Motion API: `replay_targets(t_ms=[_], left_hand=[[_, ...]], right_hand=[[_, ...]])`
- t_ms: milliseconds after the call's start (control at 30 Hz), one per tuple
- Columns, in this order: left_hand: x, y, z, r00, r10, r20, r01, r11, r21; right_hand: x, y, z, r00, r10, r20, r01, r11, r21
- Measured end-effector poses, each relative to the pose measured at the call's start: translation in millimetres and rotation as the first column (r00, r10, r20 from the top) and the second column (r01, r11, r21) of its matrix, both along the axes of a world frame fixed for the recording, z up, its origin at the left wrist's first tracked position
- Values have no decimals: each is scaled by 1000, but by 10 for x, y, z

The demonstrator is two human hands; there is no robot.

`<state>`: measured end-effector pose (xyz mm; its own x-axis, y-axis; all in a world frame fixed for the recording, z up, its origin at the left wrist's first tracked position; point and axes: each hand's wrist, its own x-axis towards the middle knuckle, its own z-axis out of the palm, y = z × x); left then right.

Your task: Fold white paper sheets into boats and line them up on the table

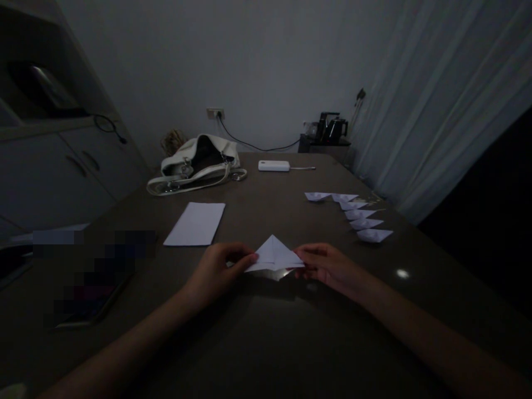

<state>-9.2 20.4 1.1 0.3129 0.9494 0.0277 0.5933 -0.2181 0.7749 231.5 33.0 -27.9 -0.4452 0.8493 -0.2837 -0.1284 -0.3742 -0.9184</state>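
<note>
A folded sheet of white paper (273,252), shaped like a triangle with a flap along its lower edge, is held up between both hands over the table. My left hand (222,269) pinches its left corner between thumb and fingers. At the opposite corner my right hand (322,263) grips the paper, some of its fingers curled underneath. To the right lie several folded paper boats (374,235) in a curved row. A stack of white paper (195,224) rests flat beyond my left hand.
A white handbag (199,163) sits at the table's far left, with a white power bank (274,165) and its short cable to the right of it. A phone (93,302) lies at the near left. Behind the table, a black kettle (336,129) stands near the curtain (419,100).
</note>
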Motion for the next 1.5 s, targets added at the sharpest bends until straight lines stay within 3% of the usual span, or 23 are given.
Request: replay_targets(t_ms=[267, 667, 1000, 1267, 1500], left_hand=[[-5, -6, -6, 1000, -12, 14, 12, 1000, 0], [17, -37, 18, 999, -54, 1, 54, 998, -42], [15, -45, -13, 986, -97, 133, 102, 994, -32], [24, -47, 13, 980, -193, 55, 194, 981, -2], [32, -62, 36, 983, -145, 112, 151, 987, -56]], right_hand=[[5, -16, 30, 975, 14, 222, -61, 977, 205], [6, -32, 61, 935, -16, 353, -98, 948, 304], [9, -1, 29, 932, -49, 358, -95, 923, 374], [-3, 3, 15, 948, -96, 305, -32, 921, 388], [-2, -11, 61, 936, -109, 336, -57, 893, 447]])
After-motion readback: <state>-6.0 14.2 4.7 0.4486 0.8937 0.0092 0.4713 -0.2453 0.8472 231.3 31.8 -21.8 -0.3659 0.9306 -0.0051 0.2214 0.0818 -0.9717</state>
